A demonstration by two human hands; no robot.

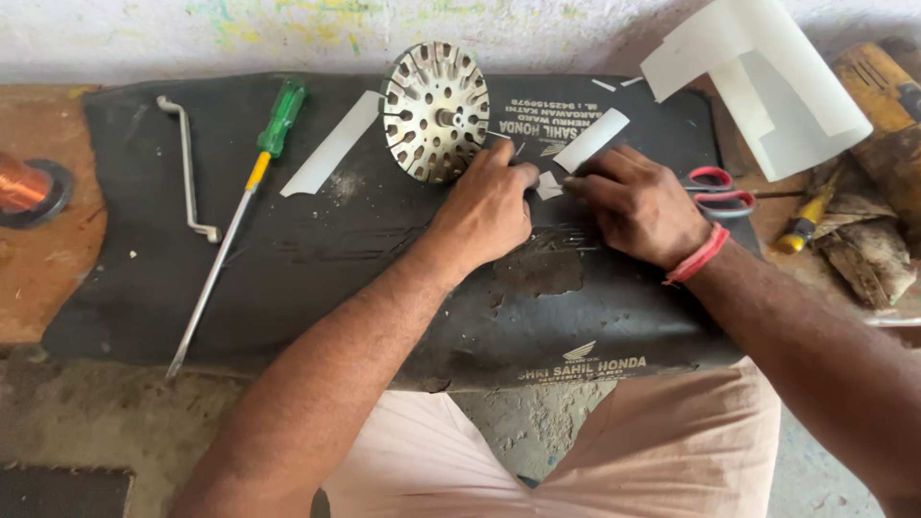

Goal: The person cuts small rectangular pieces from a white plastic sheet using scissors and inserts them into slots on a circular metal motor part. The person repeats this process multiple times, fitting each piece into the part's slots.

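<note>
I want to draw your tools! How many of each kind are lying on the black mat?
Screwdriver: 1
Bent metal wrench: 1
Scissors: 1
Total: 3

both hands pinching a small white paper piece [548,185] on a black mat [317,259]: left hand [487,206], right hand [638,203]. slotted metal disc [436,110] lying just beyond the left hand. red-handled scissors [718,192] sitting beside the right hand. green-handled screwdriver [240,206] lying well left.
</note>
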